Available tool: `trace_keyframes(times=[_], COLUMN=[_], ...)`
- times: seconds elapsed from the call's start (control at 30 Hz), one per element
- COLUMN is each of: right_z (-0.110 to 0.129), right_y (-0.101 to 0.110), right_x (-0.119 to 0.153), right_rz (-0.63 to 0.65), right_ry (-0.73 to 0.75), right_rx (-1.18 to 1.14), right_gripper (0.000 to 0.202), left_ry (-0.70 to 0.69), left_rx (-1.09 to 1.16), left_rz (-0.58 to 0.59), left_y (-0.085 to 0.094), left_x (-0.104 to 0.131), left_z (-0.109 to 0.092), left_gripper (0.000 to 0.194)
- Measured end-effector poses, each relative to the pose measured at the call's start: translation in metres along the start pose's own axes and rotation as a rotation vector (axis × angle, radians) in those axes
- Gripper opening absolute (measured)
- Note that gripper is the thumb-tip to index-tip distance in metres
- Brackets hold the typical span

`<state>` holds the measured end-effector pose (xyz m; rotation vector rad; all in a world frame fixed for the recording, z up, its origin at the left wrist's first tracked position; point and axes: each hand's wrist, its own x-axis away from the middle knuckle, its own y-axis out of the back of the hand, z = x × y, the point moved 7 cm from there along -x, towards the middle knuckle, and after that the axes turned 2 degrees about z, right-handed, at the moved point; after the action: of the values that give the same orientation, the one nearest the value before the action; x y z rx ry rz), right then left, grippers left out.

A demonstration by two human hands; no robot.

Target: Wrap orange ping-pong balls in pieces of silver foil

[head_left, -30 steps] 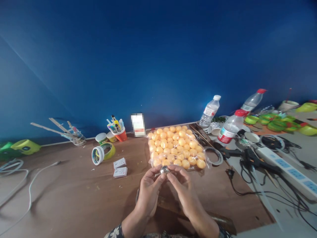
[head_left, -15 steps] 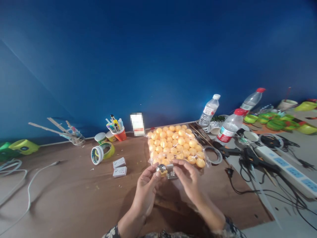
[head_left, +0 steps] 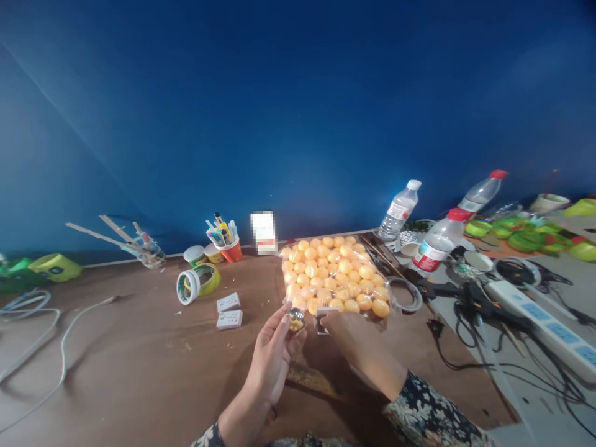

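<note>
A shiny, rounded silver metal piece [head_left: 296,320] is pinched between the thumb and fingers of my left hand [head_left: 274,351], just above the tabletop. To its right, my right hand [head_left: 356,341] has its fingers curled down onto a small rectangular box-like piece [head_left: 321,323] with a pale edge and a dark inside. The fingertips are partly hidden, so how they grip it is not fully shown. Right behind both hands lies a clear plastic bag of orange balls [head_left: 333,273].
Two small white boxes [head_left: 229,320], tape rolls [head_left: 189,287] and an orange cup of pens [head_left: 229,248] stand left of the bag. Bottles [head_left: 435,245], black cables [head_left: 460,360] and a power strip [head_left: 549,323] crowd the right. A white cable [head_left: 64,347] lies far left.
My right hand has turned over, its back now facing up, and its fingers curl down on the box-like piece. My left hand still holds the metal piece, slightly farther left.
</note>
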<state>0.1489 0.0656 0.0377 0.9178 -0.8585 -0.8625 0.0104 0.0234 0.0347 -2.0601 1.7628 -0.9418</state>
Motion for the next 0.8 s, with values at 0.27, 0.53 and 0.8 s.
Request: trace_keyframes(times=[0.27,0.53,0.8], right_z=[0.01,0.012,0.009], right_y=[0.003,0.012,0.019], right_x=[0.0,0.003,0.009], right_rz=[0.024,0.01,0.004], right_ry=[0.017,0.019,0.011], right_rx=[0.13,0.197,0.189], right_gripper=[0.019,0.027,0.026], left_ry=[-0.032,-0.026,0.007], left_rx=[-0.017,-0.016,-0.023], left_rz=[-0.017,-0.037,-0.068], left_y=[0.005,0.007,0.009], left_x=[-0.003,-0.003,-0.003], left_z=[0.0,0.004,0.005], left_gripper=[0.028,0.034,0.034])
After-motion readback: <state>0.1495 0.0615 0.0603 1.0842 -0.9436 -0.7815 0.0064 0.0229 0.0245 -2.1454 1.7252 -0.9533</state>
